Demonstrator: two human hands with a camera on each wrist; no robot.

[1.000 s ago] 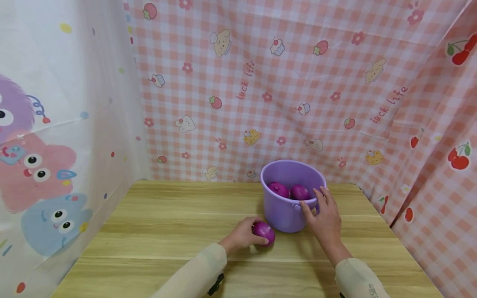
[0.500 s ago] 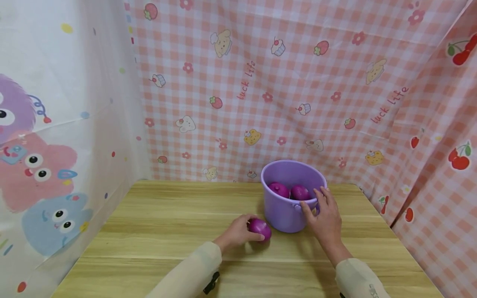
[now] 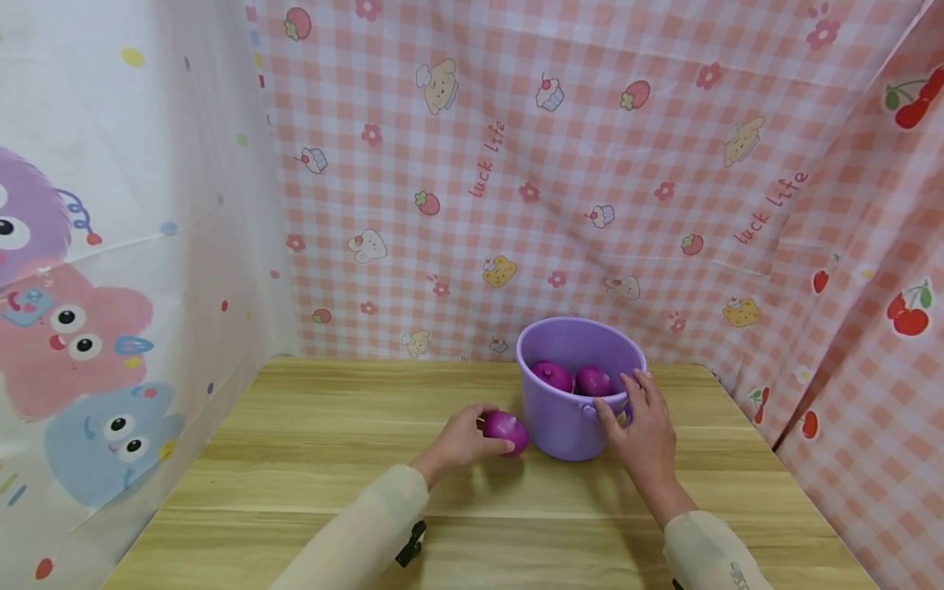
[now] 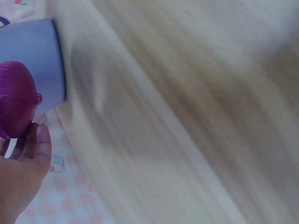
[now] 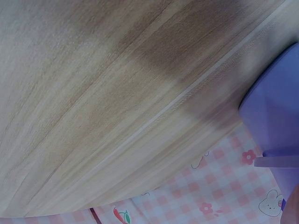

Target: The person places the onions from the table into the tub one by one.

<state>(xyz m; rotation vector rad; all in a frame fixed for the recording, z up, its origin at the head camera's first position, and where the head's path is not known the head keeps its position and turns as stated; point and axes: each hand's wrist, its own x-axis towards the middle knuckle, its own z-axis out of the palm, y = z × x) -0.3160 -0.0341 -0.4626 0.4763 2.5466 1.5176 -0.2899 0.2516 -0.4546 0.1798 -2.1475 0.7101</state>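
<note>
In the head view my left hand [image 3: 459,440] holds a shiny magenta toy onion [image 3: 506,433] between thumb and fingers, just left of the purple bucket [image 3: 564,426]. A seam and a small nub show on this onion [image 4: 16,100] in the left wrist view, where it overlaps the bucket [image 4: 51,60]. My right hand [image 3: 647,434] grips the bucket's near right rim, its thumb in front and fingers over the edge. Inside the upright bucket lie two more onions, one on the left [image 3: 550,376] and one on the right [image 3: 593,381].
The wood-grain table [image 3: 332,459] carries the bucket near its back edge. Behind it hangs a pink checked curtain [image 3: 398,197]. A white cloth with cartoon figures [image 3: 214,205] hangs along the left, and a cherry-print cloth [image 3: 863,360] along the right.
My left hand has carried the toy onion up and slightly left, away from its lower place in front of the bucket. The right hand and bucket have stayed put.
</note>
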